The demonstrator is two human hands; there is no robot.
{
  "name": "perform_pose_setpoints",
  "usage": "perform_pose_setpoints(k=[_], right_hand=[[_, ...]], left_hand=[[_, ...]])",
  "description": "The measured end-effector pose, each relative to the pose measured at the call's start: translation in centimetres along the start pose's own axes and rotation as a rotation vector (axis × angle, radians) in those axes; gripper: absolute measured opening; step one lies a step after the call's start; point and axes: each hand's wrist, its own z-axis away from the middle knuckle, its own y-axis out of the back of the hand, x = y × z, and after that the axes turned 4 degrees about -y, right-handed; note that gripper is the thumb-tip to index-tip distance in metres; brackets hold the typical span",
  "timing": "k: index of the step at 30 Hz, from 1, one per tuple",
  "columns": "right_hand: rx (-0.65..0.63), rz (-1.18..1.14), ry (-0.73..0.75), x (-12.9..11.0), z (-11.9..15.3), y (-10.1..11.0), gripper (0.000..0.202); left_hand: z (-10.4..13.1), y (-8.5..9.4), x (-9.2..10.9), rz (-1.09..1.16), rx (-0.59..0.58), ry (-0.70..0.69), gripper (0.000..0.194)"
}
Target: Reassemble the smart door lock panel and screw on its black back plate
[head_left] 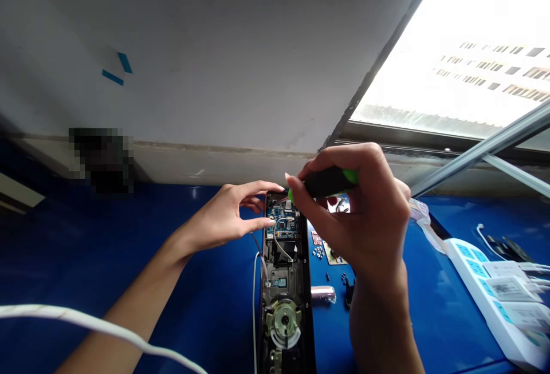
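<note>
We list, on a blue desk (pixel 206 305) set against a pale wall (pixel 223 76), the following.

Item: one long dark housing (pixel 306 288), open-topped, its far end near the desk's back edge, its near end running out of view towards the front edge. Inside it we note a blue circuit board (pixel 295 228) at the far end, a loose grey wire over that board, and a round metal part (pixel 284 320) nearer to us.

Item: our left hand (pixel 226 213), thumb and fingers parted about the housing's far left corner, touching it; whether it grips, we cannot tell.

Item: our right hand (pixel 369 208), closed round a black and green screwdriver (pixel 324 182) above the housing's far right corner. The shaft points left over the board; we cannot tell what its tip meets.

Item: right of the housing, a cluster of small screws (pixel 318 252), a small red piece (pixel 317 237) and a pinkish roll in clear wrap (pixel 323 294).

Item: towards the desk's right edge, a white power strip (pixel 476 276) with white adapters (pixel 509 288) plugged in.

Item: one thick white cable (pixel 86 321), crossing before our left forearm.
</note>
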Motion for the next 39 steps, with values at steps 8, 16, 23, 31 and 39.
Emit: perform_pose_setpoints(k=[8, 16, 23, 31, 39], right_hand=[[0.027, 0.082, 0.053, -0.3, 0.0, 0.3, 0.032], [-0.163, -0.094, 0.054, -1.3, 0.0, 0.2, 0.048], [0.090, 0.060, 0.104, -0.7, 0.0, -0.3, 0.037], [-0.028, 0.038, 0.016, -0.8, 0.2, 0.2, 0.040], [-0.010, -0.043, 0.016, -0.5, 0.2, -0.2, 0.043]], left_hand=[[0.0, -0.1, 0.0, 0.007, -0.008, -0.006, 0.056], [-0.2, 0.0, 0.3, 0.033, -0.013, -0.031, 0.051], [-0.2, 0.0, 0.2, 0.005, -0.018, -0.023, 0.054], [-0.2, 0.0, 0.1, 0.005, -0.014, -0.017, 0.053], [-0.1, -0.1, 0.0, 0.009, -0.011, -0.025, 0.053]])
